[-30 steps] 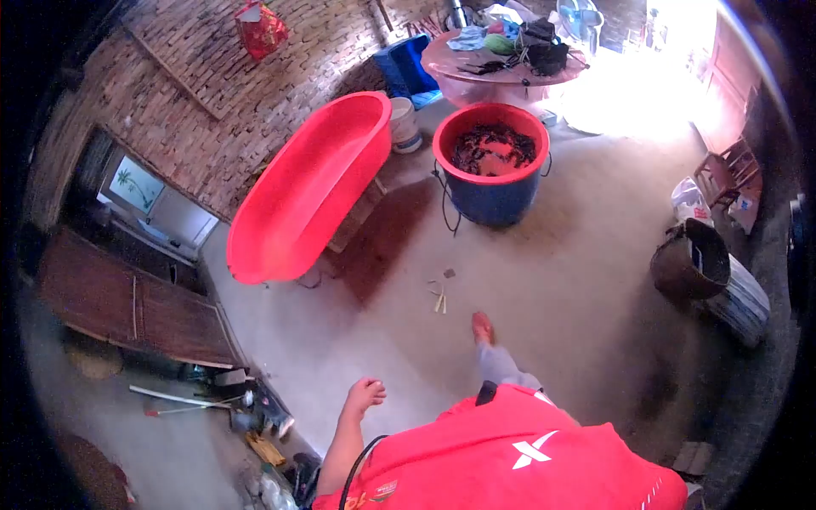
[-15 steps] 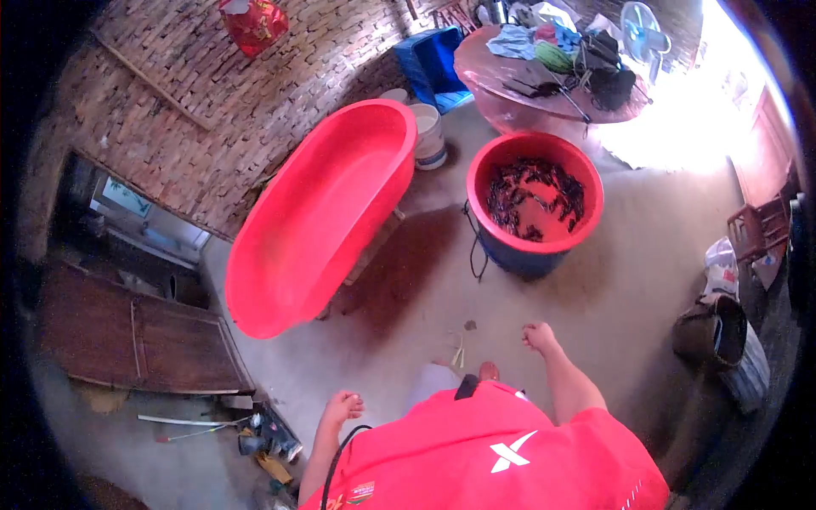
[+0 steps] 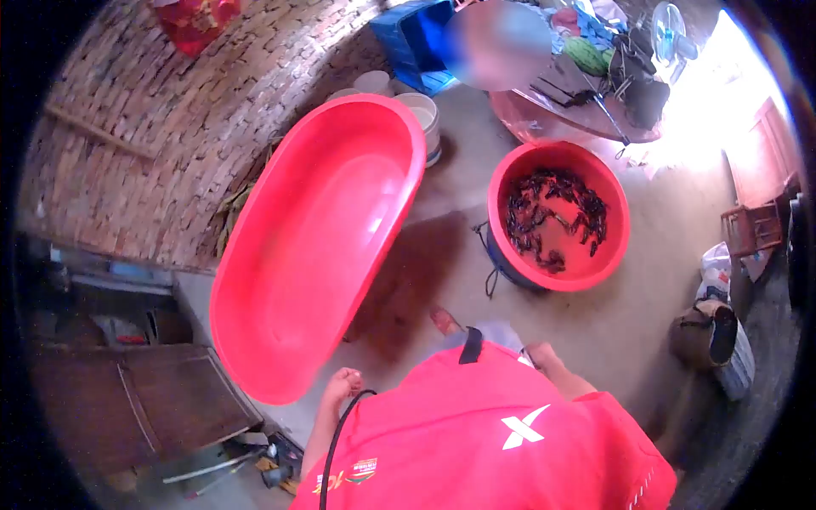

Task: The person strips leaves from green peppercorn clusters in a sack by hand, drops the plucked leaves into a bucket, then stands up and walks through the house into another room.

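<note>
My left hand (image 3: 344, 383) hangs at my side with its fingers curled in, holding nothing visible. It is nearest to the low end of a long oval red tub (image 3: 297, 280), apart from it. My right hand (image 3: 542, 352) is by the front hem of my red shirt, loosely closed, partly hidden by the cloth. Ahead of it stands a round tub (image 3: 619, 225), red inside and dark outside. Many small dark crayfish-like animals (image 3: 557, 178) lie in it, mostly around the sides. Neither hand touches a tub.
White buckets (image 3: 425, 119) and a blue crate (image 3: 412, 42) stand by the brick wall. A round table (image 3: 527, 119) bears clothes, a watermelon and an umbrella-like item. At right are a wooden chair (image 3: 752, 228) and a dark bin (image 3: 701, 336). Brown wooden panels (image 3: 153, 399) lie left.
I have stepped closer to the long red tub, and the view has turned. My right hand has drawn back from ahead of me to my shirt hem. My left hand stays low at my side.
</note>
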`<action>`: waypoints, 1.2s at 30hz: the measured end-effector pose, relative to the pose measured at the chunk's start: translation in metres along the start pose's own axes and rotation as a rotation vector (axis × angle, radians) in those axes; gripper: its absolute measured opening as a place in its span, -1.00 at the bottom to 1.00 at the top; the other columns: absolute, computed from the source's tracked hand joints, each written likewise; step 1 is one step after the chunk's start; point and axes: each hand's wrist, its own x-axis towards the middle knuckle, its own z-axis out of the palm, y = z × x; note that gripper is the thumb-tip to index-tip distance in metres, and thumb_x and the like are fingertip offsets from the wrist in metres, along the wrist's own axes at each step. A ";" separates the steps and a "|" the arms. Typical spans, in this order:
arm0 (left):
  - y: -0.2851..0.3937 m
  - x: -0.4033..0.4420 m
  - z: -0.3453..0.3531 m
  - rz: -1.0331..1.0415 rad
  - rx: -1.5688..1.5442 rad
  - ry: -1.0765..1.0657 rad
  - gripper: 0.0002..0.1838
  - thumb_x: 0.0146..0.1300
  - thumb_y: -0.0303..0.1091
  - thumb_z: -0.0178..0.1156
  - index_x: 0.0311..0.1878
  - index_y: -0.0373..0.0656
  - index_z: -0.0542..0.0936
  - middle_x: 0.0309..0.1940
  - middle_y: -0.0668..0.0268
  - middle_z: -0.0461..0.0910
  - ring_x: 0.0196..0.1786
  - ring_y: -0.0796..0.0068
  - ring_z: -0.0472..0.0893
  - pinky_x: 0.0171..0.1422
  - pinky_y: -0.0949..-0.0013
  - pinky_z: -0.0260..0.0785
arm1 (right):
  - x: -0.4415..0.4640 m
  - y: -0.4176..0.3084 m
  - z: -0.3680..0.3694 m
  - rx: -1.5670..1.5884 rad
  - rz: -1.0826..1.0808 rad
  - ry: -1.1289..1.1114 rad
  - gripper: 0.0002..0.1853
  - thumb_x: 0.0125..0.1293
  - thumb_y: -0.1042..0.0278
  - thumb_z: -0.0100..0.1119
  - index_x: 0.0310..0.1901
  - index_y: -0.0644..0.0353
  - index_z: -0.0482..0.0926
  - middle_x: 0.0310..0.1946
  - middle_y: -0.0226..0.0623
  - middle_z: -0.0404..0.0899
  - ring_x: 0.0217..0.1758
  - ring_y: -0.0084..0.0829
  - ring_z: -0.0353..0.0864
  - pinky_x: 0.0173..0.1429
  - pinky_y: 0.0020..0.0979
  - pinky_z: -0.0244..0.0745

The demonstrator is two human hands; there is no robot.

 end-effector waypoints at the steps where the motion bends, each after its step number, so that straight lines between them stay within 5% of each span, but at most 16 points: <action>1: 0.022 0.001 -0.004 -0.033 0.098 0.049 -0.84 0.31 -0.30 0.12 -0.16 -0.17 0.47 -0.36 0.31 0.55 -0.33 0.48 0.54 -0.24 0.37 0.45 | -0.004 -0.015 -0.010 0.013 0.013 -0.008 -0.67 0.24 0.12 0.01 -0.14 0.11 0.66 -0.17 -0.13 0.66 -0.14 -0.24 0.67 -0.05 -0.27 0.53; 3: 0.023 0.039 -0.024 -0.054 0.114 -0.012 -0.83 0.32 -0.29 0.11 -0.15 -0.17 0.47 -0.37 0.32 0.54 -0.32 0.48 0.54 -0.25 0.37 0.45 | -0.010 -0.058 -0.041 0.273 0.125 -0.001 -0.63 0.25 0.07 -0.04 -0.07 0.07 0.64 -0.17 -0.12 0.66 -0.15 -0.23 0.67 -0.02 -0.25 0.53; 8: 0.061 0.064 -0.028 0.000 0.277 -0.016 -0.83 0.31 -0.28 0.14 -0.17 -0.17 0.46 -0.47 0.38 0.46 -0.40 0.54 0.48 -0.33 0.37 0.40 | 0.112 -0.058 -0.043 -0.080 -0.201 0.177 -0.71 0.23 0.16 0.01 -0.21 0.11 0.66 -0.40 -0.13 0.66 -0.40 -0.33 0.66 -0.28 -0.34 0.56; 11: 0.036 0.100 -0.059 -0.093 0.226 -0.112 -0.82 0.30 -0.29 0.16 -0.16 -0.17 0.47 -0.45 0.37 0.48 -0.38 0.54 0.50 -0.31 0.38 0.42 | 0.133 -0.130 -0.118 0.232 -0.105 0.171 -0.82 0.20 0.34 0.02 -0.35 0.14 0.64 -0.47 -0.21 0.63 -0.48 -0.43 0.62 -0.43 -0.38 0.52; 12: 0.001 0.115 -0.077 -0.101 0.220 -0.106 -0.82 0.30 -0.29 0.16 -0.16 -0.17 0.47 -0.45 0.37 0.48 -0.38 0.54 0.50 -0.31 0.38 0.42 | 0.141 -0.154 -0.142 0.560 -0.030 0.119 -0.84 0.19 0.40 0.01 -0.34 0.15 0.62 -0.48 -0.25 0.61 -0.50 -0.46 0.60 -0.46 -0.39 0.50; 14: -0.055 0.146 -0.106 0.183 -0.341 -0.517 -0.83 0.31 -0.31 0.17 -0.15 -0.18 0.51 -0.38 0.32 0.55 -0.33 0.54 0.54 -0.22 0.40 0.46 | 0.170 -0.191 -0.176 0.946 0.068 0.028 -0.86 0.23 0.46 -0.01 -0.28 0.14 0.57 -0.47 -0.38 0.57 -0.55 -0.52 0.54 -0.52 -0.44 0.47; 18: -0.019 0.120 -0.082 -0.094 -0.162 -0.069 -0.84 0.31 -0.31 0.18 -0.15 -0.19 0.52 -0.35 0.31 0.56 -0.31 0.53 0.55 -0.20 0.41 0.46 | 0.329 -0.193 -0.186 1.307 0.134 -0.243 -0.89 0.27 0.42 -0.01 -0.28 0.12 0.54 -0.47 -0.42 0.55 -0.55 -0.54 0.53 -0.52 -0.45 0.47; 20: 0.012 0.107 -0.060 -0.166 -0.142 0.031 -0.84 0.31 -0.32 0.18 -0.15 -0.19 0.53 -0.34 0.30 0.57 -0.30 0.52 0.56 -0.19 0.41 0.46 | 0.410 -0.175 -0.167 0.272 -0.782 0.117 -0.88 0.29 0.43 -0.05 -0.26 0.11 0.52 -0.45 -0.42 0.55 -0.53 -0.54 0.54 -0.52 -0.45 0.48; 23: 0.074 0.101 -0.030 -0.231 -0.131 0.119 -0.84 0.31 -0.32 0.18 -0.15 -0.19 0.53 -0.31 0.29 0.58 -0.28 0.52 0.56 -0.18 0.41 0.46 | 0.368 -0.288 -0.279 1.069 0.060 -0.235 -0.87 0.29 0.44 -0.05 -0.24 0.10 0.52 -0.46 -0.42 0.54 -0.53 -0.54 0.53 -0.52 -0.44 0.48; 29: 0.207 0.098 0.022 -0.319 -0.275 0.135 -0.84 0.31 -0.34 0.19 -0.16 -0.22 0.56 -0.24 0.27 0.60 -0.18 0.47 0.59 -0.08 0.40 0.47 | 0.436 -0.341 -0.338 0.933 0.029 -0.165 -0.83 0.27 0.46 -0.08 -0.30 0.10 0.56 -0.50 -0.43 0.53 -0.55 -0.53 0.52 -0.54 -0.45 0.45; 33: 0.189 0.102 0.023 -0.308 -0.288 0.051 -0.84 0.31 -0.37 0.19 -0.13 -0.23 0.55 -0.24 0.30 0.60 -0.14 0.44 0.59 -0.03 0.37 0.49 | 0.463 -0.365 -0.360 1.026 -0.005 -0.077 -0.85 0.23 0.48 -0.05 -0.39 0.07 0.53 -0.56 -0.43 0.48 -0.61 -0.54 0.45 -0.57 -0.51 0.37; 35: 0.158 0.102 0.023 -0.576 -1.098 0.140 -0.85 0.29 -0.42 0.21 -0.11 -0.22 0.54 -0.22 0.28 0.60 -0.13 0.41 0.60 -0.01 0.33 0.51 | 0.473 -0.381 -0.369 1.066 0.015 -0.080 -0.86 0.23 0.47 -0.05 -0.42 0.07 0.51 -0.59 -0.45 0.44 -0.63 -0.52 0.43 -0.56 -0.49 0.38; 36: 0.158 0.097 0.033 -0.382 -0.383 0.134 -0.80 0.26 -0.44 0.22 -0.06 -0.21 0.52 -0.14 0.23 0.58 -0.05 0.31 0.59 0.07 0.21 0.47 | 0.482 -0.385 -0.373 1.111 0.032 -0.089 -0.86 0.23 0.46 -0.05 -0.45 0.07 0.48 -0.62 -0.47 0.39 -0.65 -0.51 0.40 -0.56 -0.47 0.39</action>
